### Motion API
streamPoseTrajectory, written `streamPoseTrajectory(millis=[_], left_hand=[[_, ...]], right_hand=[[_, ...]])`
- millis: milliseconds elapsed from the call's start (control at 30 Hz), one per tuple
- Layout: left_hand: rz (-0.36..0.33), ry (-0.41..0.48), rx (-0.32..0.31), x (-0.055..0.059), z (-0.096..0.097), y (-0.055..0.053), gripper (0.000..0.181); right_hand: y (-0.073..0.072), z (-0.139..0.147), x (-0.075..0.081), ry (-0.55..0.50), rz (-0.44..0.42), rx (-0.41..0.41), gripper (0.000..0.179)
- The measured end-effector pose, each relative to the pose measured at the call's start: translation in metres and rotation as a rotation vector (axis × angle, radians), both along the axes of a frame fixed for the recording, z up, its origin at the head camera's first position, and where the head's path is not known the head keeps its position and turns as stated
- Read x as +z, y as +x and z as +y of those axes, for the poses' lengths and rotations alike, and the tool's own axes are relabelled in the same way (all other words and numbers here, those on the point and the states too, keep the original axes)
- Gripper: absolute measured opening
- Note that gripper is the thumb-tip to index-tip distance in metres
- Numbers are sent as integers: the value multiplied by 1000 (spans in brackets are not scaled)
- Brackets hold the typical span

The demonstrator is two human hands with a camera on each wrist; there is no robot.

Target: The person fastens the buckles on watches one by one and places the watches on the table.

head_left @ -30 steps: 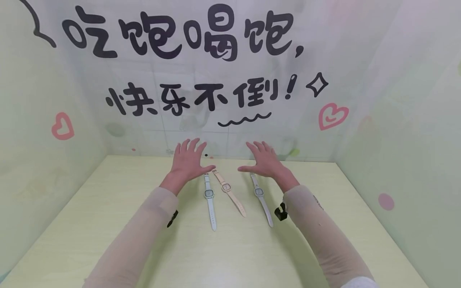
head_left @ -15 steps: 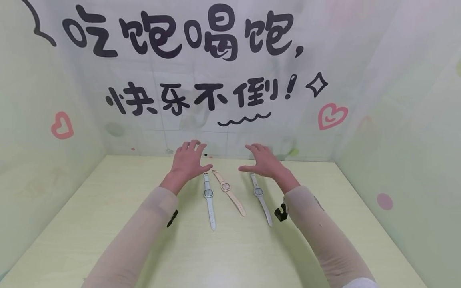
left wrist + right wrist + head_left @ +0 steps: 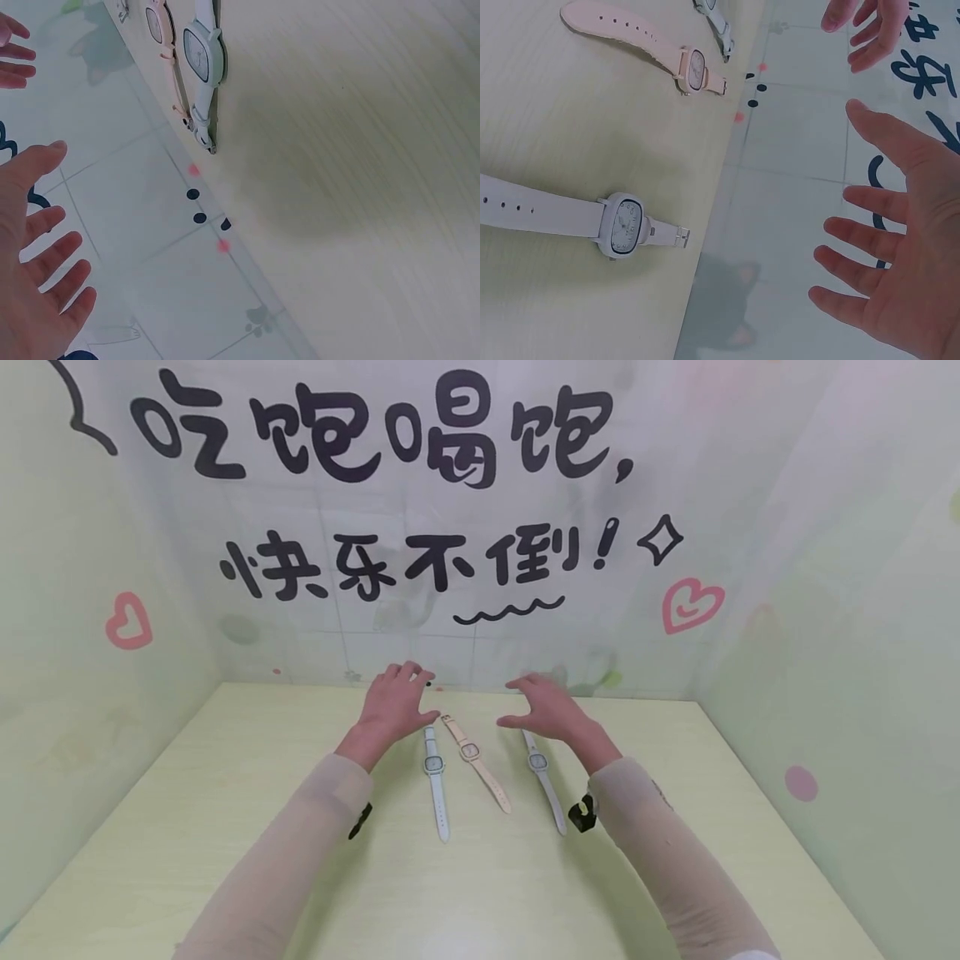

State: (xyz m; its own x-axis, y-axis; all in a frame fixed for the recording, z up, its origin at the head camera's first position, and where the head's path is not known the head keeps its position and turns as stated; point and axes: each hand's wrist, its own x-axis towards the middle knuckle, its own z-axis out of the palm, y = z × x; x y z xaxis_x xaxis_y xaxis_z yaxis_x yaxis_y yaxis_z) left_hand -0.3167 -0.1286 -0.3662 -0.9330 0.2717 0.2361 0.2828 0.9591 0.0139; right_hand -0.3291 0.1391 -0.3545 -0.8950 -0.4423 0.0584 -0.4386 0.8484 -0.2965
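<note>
Three wristwatches lie flat with straps stretched out. The light blue watch (image 3: 434, 764) is leftmost, its buckle end just below my left thumb. Beside it the pink watch (image 3: 470, 752) slants, its buckle end close to the blue one. Off to the right is the pale grey-lilac watch (image 3: 538, 762), its buckle end partly hidden by my right hand. My left hand (image 3: 393, 700) hovers over the far side of the table, fingers spread and slightly bent, holding nothing. Opposite it my right hand (image 3: 551, 706) hovers likewise, thumb pointing inward, palm bare in the right wrist view (image 3: 900, 240).
The pale wooden table (image 3: 480, 893) meets a back wall (image 3: 337, 635) with large black lettering and pink hearts. Side walls (image 3: 840, 693) enclose it left and right. A black camera mount (image 3: 582, 814) shows under the right sleeve.
Both hands have sunk slightly toward the table and their fingers have bent a little more. The watches have stayed in place.
</note>
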Motion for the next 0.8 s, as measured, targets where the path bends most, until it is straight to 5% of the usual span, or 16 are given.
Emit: streamPoseTrajectory(millis=[800], left_hand=[[-45,-9,-38,-22,7,-9,59]], right_hand=[[11,-15,-8,21,-42,66,47]])
